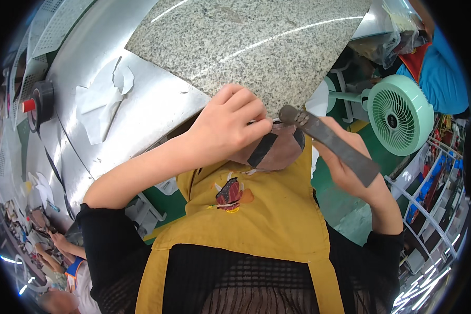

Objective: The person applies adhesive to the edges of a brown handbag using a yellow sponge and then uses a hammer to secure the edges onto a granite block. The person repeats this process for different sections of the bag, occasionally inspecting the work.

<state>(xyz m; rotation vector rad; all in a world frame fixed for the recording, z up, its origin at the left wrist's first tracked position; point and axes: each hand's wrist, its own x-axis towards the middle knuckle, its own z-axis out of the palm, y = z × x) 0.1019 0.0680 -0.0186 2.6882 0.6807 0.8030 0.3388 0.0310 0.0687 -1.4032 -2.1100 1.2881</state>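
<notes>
My left hand [233, 118] is closed, its fingers curled and pressed on the upper edge of a brown leather-like piece [277, 153] at the near corner of a speckled stone slab [256, 57]. Dark strips run across this rounded piece, which sits against my apron; my fingers cover part of it. In my right hand [345, 157] is a dark hammer [337, 144] with a round head and a flat, widening bar. Its head lies beside my left fingertips, over the piece's upper edge. The fingers of my right hand are partly hidden behind the bar.
The slab rests on a metal table [157, 99]. Torn white paper [102, 102] and a dark round object with a red knob [41, 106] lie to the left, with a cord. A green fan [400, 115] stands right, near a person in blue [445, 78]. Another person works lower left.
</notes>
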